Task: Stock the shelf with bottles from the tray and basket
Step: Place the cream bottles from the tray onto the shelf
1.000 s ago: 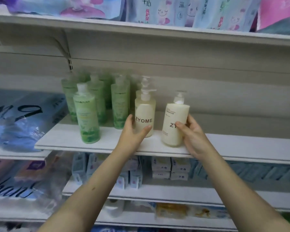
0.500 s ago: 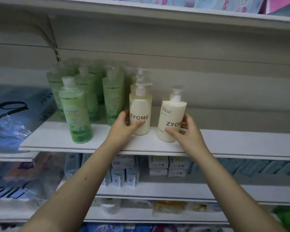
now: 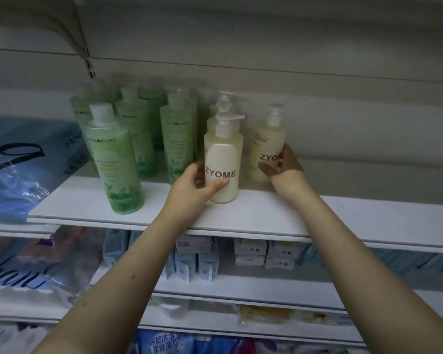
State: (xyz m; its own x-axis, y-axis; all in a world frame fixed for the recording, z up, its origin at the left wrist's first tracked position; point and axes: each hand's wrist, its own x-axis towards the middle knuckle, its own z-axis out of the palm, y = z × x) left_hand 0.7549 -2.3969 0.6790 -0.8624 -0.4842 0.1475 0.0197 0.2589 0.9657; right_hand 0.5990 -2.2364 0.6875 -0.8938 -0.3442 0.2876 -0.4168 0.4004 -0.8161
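**A:** What is different about the right ZYOME bottle [image 3: 265, 141]?

**B:** A second ago it leaned over near the front edge of the shelf [image 3: 241, 215]. Now it stands close to upright and sits deeper, toward the back edge and behind the line of the left ZYOME bottle [image 3: 223, 159].

**A:** So it's placed?

**B:** I'd say nearly. It's down on the board, but the right hand [image 3: 284, 167] hasn't let go. The thumb lies across the front beside the lettering and the fingers curl round the bottle's right side, so the lower body sits inside that grip.

**A:** And the other one?

**B:** It's closer to the front edge, upright, with its label facing out. The left hand [image 3: 189, 185] wraps its lower half, with the thumb pressed across the front under the name and the fingers round the left flank. The base rests on the shelf and the pump head is well above the hand.

**A:** What are its neighbours?

**B:** The green bottles [image 3: 113, 159] stand just to its left, and there's another pump bottle [image 3: 224, 100] behind it. My guess is it gets slid back next, level with its pair. The tray and basket aren't in view.
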